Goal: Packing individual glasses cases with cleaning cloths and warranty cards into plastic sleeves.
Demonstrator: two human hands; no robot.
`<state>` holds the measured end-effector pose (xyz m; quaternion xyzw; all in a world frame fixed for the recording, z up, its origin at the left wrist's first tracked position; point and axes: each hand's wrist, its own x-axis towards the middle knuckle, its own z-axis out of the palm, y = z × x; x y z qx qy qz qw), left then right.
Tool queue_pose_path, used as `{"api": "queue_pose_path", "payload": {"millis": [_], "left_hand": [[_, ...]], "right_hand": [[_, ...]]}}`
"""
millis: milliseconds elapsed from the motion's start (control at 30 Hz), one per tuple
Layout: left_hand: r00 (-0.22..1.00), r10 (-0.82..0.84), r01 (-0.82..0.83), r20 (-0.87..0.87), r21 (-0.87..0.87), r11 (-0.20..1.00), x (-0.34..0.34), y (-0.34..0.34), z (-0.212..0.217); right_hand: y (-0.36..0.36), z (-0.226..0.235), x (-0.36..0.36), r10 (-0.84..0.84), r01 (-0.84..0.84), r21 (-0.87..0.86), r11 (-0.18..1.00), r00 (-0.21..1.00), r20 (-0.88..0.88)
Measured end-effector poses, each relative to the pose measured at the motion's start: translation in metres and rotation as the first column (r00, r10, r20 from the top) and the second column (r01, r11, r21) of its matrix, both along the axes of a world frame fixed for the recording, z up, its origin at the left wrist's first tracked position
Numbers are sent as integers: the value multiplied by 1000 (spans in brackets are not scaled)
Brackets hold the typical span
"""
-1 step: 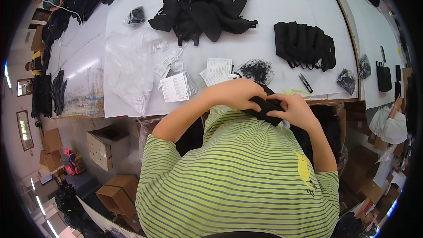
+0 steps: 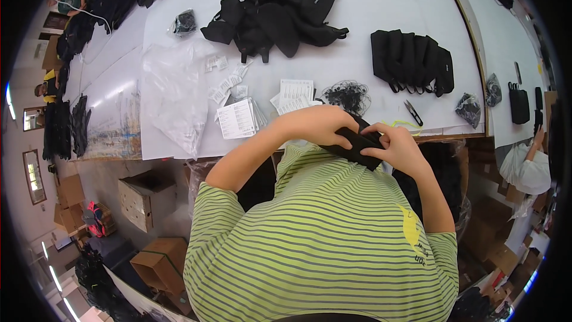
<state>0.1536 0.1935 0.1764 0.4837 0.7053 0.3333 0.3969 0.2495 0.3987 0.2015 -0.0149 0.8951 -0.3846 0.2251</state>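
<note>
At the six o'clock edge of the bench, left hand and right hand are pinching the black fabric piece, each grip closed thumb-to-fingers, likely steadying it from both sides.

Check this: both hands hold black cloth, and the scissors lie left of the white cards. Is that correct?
Not quite: the scissors lie right of the white cards, as the head view shows. The left hand and right hand do hold black cloth.
</note>
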Motion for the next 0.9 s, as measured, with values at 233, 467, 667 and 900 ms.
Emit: {"api": "queue_pose_path", "payload": {"millis": [233,467,667,900], "left_hand": [[791,381,-476,479,89,875,-84,-38,-52],[359,545,-931,-758,-335,146,-145,-167,-206],[297,442,-947,-846,-203,249,-140,-162,-210],[482,871,-852,-95,180,491,-106,-87,-71]], "right_hand": [[5,-14,7,-53,54,-29,998,998,25],[9,-16,2,-27,25,-78,997,999,-19],[0,-4,-17,170,-173,11,985,954,-245],[2,-19,-22,265,-139,262,955,799,-540]]}}
